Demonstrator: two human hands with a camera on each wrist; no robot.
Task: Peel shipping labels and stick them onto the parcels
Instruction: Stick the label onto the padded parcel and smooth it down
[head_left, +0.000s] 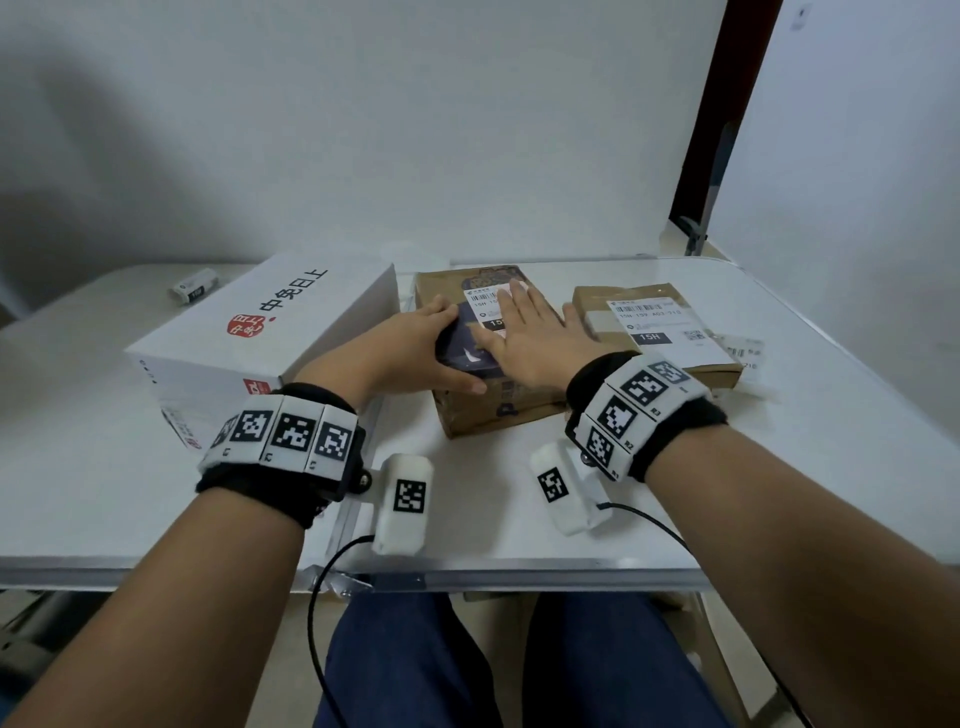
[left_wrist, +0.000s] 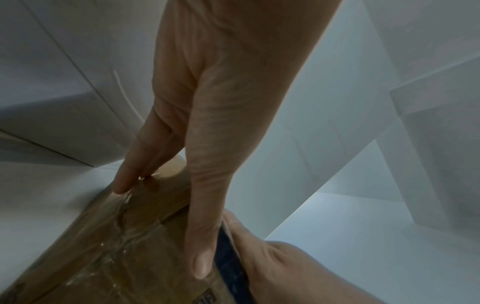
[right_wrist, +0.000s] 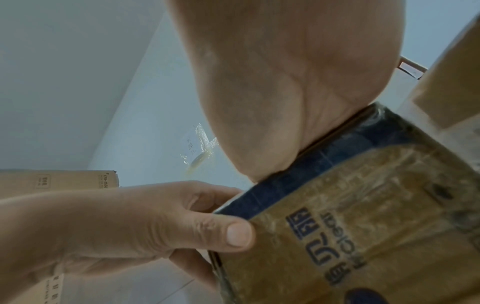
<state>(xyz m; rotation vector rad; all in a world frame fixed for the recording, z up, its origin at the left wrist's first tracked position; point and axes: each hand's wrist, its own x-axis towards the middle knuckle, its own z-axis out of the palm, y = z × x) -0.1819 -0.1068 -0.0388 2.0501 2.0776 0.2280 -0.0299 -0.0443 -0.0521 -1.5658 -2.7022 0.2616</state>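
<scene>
A brown taped parcel (head_left: 483, 410) with a dark blue print lies mid-table. A white shipping label (head_left: 485, 306) is on its top. My left hand (head_left: 410, 343) grips the parcel's left near corner, thumb on the near edge and fingers along the left side. My right hand (head_left: 524, 332) lies flat with straight fingers, pressing on the label. In the left wrist view my left hand (left_wrist: 197, 144) clasps the parcel (left_wrist: 116, 246). In the right wrist view my right palm (right_wrist: 285, 82) bears on the parcel (right_wrist: 363, 226), and my left thumb (right_wrist: 233, 234) is on its edge.
A second brown parcel (head_left: 597, 306) with its own label (head_left: 660, 325) lies to the right, a loose label strip (head_left: 743, 351) beside it. A large white box (head_left: 270, 322) stands close on the left. A small white roll (head_left: 195, 286) lies far left on the white table (head_left: 779, 441).
</scene>
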